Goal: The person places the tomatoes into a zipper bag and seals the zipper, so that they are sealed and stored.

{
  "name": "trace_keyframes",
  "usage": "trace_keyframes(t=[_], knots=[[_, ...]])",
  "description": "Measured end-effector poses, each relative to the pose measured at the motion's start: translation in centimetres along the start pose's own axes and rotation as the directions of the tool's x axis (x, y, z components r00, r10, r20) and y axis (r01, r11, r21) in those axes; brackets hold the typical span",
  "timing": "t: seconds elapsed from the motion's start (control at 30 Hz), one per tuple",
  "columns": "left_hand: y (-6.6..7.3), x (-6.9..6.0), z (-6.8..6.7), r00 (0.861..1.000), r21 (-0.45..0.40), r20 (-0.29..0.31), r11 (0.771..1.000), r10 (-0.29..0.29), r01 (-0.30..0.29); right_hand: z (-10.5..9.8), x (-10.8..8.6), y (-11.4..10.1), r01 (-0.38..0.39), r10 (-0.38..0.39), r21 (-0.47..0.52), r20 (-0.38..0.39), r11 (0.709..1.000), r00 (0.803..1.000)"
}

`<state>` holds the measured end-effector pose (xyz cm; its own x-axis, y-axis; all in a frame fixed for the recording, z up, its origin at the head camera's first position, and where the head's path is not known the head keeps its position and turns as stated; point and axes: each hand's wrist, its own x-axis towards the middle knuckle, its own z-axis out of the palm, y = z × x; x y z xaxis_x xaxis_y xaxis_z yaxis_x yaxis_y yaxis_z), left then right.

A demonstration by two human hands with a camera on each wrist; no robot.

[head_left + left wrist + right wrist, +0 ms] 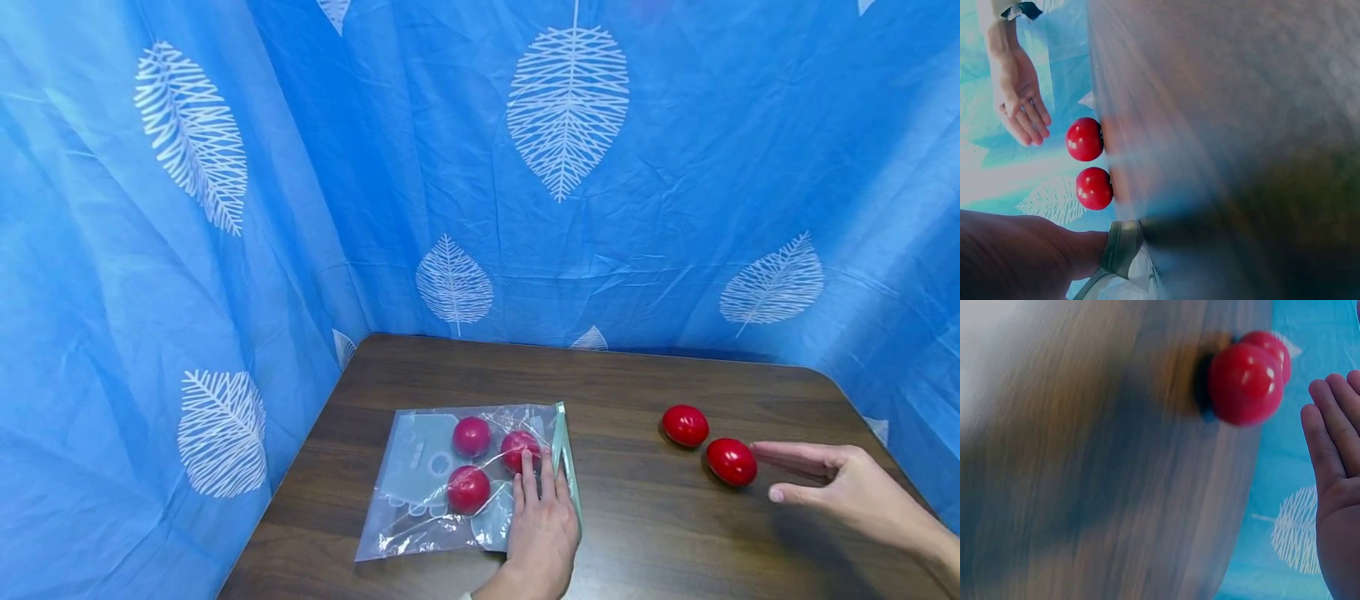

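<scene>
A clear zip bag (382,533) lies flat on the table with three red balls inside, one of them (468,489) nearest the front. My left hand (543,533) rests on the bag's right part, fingers extended beside the upper right ball (517,450). Two glossy red balls (685,425) (731,462) sit on the wood at the right. Close to the nearer one is my right hand (847,487), its fingers straight, thumb apart, holding nothing. Both loose balls (1085,139) (1094,188) also show in the left wrist view, and overlap in the right wrist view (1245,384).
The dark wooden table (637,533) has rounded back corners. A blue curtain (660,167) with white leaf prints hangs behind it and along both sides. Bare wood lies between the bag and the two loose balls.
</scene>
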<state>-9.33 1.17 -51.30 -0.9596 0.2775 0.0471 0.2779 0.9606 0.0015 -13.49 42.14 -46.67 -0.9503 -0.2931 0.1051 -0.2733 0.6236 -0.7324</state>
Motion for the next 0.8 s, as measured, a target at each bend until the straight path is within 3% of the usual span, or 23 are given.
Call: trace_keyframes(t=[0.27, 0.6, 0.8], knots=[[0.0, -0.1, -0.1, 1.0, -0.015, -0.026, 1.0, -0.007, 0.006, -0.9, -0.8, 1.3, -0.015, 0.014, -0.034, -0.007, 0.999, 1.0], [0.0, 0.2, -0.1, 0.999, -0.048, 0.041, 0.999, -0.008, 0.01, -0.8, -1.3, 2.6, -0.073, 0.071, -0.052, -0.039, 0.996, 0.997], [0.0, 0.2, -0.1, 0.999, -0.039, 0.032, 0.999, 0.006, -0.004, -0.5, -0.8, 3.1, -0.113, 0.104, -0.122, -0.077, 0.986, 0.992]])
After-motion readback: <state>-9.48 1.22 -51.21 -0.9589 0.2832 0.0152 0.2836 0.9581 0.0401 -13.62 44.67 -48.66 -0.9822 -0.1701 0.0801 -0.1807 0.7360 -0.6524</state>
